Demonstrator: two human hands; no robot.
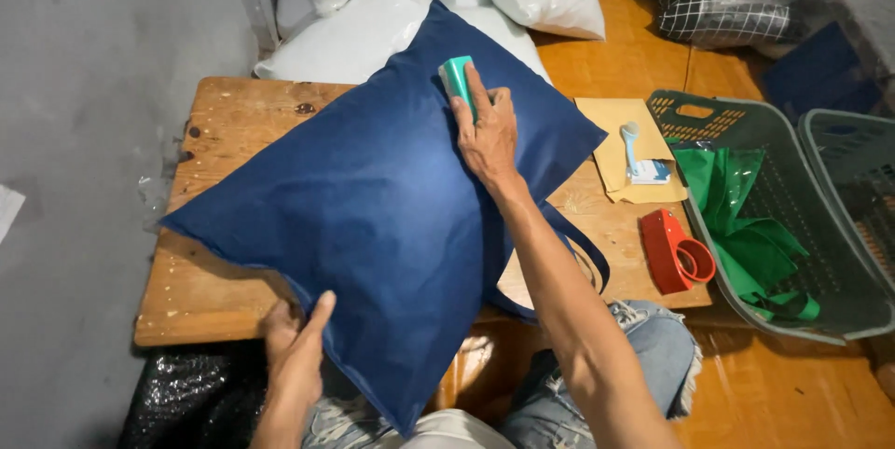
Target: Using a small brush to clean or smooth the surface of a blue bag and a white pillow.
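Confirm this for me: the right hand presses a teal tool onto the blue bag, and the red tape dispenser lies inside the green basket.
Not quite. In the head view the red tape dispenser lies on the wooden board, beside the green basket, not inside it. The right hand does press the teal tool onto the blue bag.

The bag point(373, 197) lies on the table point(214, 123) — tape holder point(676, 251) at its right edge, basket point(792, 225) beside it.

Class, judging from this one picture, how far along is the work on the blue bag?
Done: the blue fabric bag already looks stuffed full and lies on the wooden board. In hand: the right hand presses a teal tool at its top edge, while the left hand steadies the lower corner. Left: green bags wait folded in the grey basket.
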